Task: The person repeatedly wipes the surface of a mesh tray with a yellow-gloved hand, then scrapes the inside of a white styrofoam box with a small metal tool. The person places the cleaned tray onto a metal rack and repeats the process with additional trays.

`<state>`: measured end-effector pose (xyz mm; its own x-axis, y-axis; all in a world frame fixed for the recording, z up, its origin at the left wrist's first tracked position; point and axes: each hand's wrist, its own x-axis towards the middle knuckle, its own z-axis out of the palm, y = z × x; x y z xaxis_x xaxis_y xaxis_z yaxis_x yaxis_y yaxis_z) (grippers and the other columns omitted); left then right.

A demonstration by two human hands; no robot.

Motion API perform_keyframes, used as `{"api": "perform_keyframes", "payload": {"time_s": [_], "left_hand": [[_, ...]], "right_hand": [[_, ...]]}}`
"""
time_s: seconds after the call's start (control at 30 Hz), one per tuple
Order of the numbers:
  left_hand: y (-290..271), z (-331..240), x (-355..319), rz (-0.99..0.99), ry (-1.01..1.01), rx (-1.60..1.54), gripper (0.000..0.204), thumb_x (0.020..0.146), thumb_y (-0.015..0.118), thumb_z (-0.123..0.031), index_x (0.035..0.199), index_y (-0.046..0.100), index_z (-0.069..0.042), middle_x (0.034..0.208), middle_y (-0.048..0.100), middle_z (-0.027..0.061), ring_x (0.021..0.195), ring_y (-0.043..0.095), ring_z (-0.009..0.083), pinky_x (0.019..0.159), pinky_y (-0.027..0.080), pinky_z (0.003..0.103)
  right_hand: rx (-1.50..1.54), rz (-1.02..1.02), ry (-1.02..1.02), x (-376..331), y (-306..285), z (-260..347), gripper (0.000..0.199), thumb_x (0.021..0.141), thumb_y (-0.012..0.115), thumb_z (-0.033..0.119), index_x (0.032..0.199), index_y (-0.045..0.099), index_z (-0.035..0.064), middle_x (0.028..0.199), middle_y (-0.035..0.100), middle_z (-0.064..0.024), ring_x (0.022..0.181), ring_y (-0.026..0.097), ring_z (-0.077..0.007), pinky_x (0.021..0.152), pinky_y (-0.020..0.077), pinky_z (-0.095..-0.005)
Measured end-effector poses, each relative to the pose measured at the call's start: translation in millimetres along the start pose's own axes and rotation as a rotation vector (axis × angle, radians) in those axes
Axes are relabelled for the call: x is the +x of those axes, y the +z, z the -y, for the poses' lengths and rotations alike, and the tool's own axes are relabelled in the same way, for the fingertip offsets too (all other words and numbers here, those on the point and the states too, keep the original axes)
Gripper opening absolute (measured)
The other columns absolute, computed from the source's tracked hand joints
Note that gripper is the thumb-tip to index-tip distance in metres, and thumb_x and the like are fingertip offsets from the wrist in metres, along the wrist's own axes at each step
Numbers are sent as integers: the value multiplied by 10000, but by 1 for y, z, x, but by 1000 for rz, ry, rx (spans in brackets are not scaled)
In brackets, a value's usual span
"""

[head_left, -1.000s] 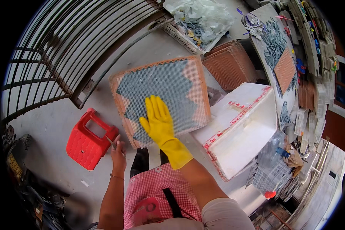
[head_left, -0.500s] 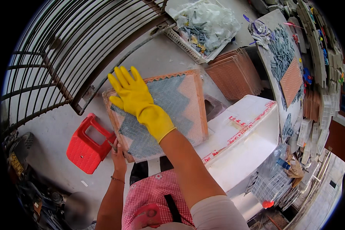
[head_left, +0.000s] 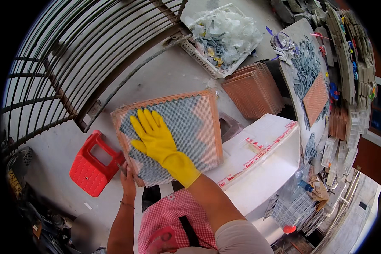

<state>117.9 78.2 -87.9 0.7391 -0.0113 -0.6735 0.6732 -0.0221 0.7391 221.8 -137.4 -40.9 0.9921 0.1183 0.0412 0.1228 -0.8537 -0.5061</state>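
The mesh-faced panel (head_left: pixel 186 127) lies at 12 o'clock from the checked apron (head_left: pixel 173 211), with a red stool (head_left: pixel 86 173) at its 8 o'clock and a white foam box (head_left: pixel 258 156) at 4 o'clock. The gloved right hand (head_left: pixel 156 139) rests on it palm down, fingers spread and gripping nothing; the bare left hand (head_left: pixel 128 180), at its 7 o'clock corner, pinches a thin grey tool (head_left: pixel 123 169). The panel looks stiff and moderately heavy, its mesh pliable, its grey pieces probably brittle; the orange rim (head_left: pixel 219 146) at 3 and 9 o'clock seems the safest hold
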Motion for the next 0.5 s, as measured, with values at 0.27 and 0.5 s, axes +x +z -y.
{"api": "perform_keyframes", "payload": {"time_s": [0.27,0.5], "left_hand": [[9,-13,-8,-22,27,2,443,922,412,-245,1275,362,17,1184,459,67,1065,445,165,902,355,280],[3,-4,-4,-35,35,-25,402,916,431,-221,1229,418,32,1160,487,54,1063,448,137,903,353,262]], "right_hand": [[-199,-281,125,65,-31,-84,627,817,498,369,1311,315,28,1331,336,-204,1234,315,-338,1054,164,-422],[-210,-186,350,-27,-20,-37,655,818,504,372,1302,305,-22,1319,338,-233,1239,298,-371,1051,175,-423]]}}
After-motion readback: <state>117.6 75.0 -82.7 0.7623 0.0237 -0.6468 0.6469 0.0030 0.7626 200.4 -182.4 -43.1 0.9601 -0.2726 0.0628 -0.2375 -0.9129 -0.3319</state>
